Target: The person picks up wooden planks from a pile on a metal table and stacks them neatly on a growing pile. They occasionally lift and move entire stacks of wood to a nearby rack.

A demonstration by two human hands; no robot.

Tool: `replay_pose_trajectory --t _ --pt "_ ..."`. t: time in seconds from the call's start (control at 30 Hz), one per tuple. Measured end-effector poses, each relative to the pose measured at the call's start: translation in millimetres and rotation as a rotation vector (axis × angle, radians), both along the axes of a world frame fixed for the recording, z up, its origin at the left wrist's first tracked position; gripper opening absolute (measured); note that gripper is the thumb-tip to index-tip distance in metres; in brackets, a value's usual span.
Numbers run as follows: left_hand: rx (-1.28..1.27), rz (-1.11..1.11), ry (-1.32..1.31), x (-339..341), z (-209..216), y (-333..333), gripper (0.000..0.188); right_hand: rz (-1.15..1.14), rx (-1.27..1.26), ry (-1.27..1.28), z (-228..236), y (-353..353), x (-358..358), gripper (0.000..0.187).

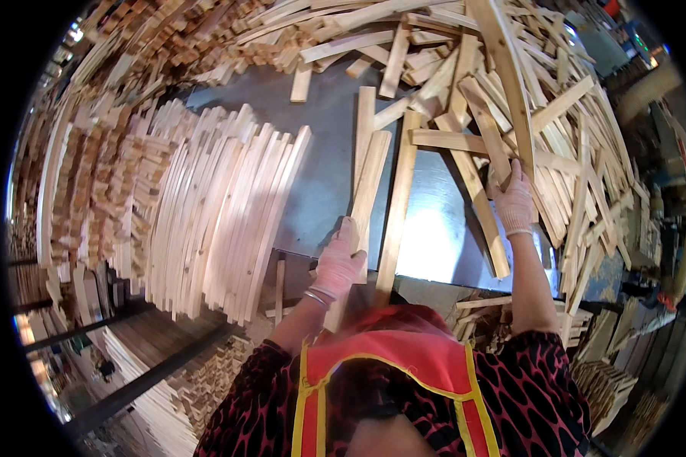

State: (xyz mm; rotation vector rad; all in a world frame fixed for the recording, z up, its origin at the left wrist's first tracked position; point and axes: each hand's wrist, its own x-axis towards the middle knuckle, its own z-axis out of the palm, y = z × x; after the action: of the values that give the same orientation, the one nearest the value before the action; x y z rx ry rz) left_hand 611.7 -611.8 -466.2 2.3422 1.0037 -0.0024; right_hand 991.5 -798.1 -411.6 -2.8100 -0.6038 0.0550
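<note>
My left hand, in a pale pink knit glove, is closed around the near part of a wooden strip. Another strip lies against it on the far side. Just right of that hand, a longer strip reaches over the near table edge. My right hand, gloved alike, grips the near end of a wooden strip beside the heap. A long raised strip runs past its fingertips; whether those fingers hold it too, I cannot tell.
The grey metal table shows between the pieces. On its left stands a tight row of planed strips, with stacked timber beyond. A tangled heap of loose strips covers the right and far side. A dark metal bar crosses at lower left.
</note>
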Motion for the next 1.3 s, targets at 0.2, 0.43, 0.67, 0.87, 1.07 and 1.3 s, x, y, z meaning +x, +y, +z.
replay_pose_trajectory --t 0.2,0.43,0.67,0.87,1.07,1.3 --pt "-1.087 0.438 -0.627 -35.0 16.0 42.0 0.063 0.543 0.583 0.528 -35.2 47.7 -91.9 0.096" --pt "-0.335 0.365 -0.317 -67.2 21.9 86.3 0.059 0.353 0.637 1.126 -55.0 216.2 -248.7 0.038" --pt "0.468 -0.033 0.295 -81.8 64.3 87.2 0.065 0.414 0.481 1.335 -83.2 248.2 -292.5 0.07" --pt "0.531 -0.018 0.286 -113.2 41.6 97.4 0.068 0.568 0.093 0.157 -2.0 152.0 -189.7 0.083" --pt "0.346 -0.198 0.25 -35.9 55.4 55.9 0.075 0.453 -0.318 0.029 9.2 78.6 -82.9 0.058" --pt "0.173 -0.118 0.241 38.5 22.6 7.8 0.086 0.227 0.171 0.226 -44.3 113.1 -137.3 0.072"
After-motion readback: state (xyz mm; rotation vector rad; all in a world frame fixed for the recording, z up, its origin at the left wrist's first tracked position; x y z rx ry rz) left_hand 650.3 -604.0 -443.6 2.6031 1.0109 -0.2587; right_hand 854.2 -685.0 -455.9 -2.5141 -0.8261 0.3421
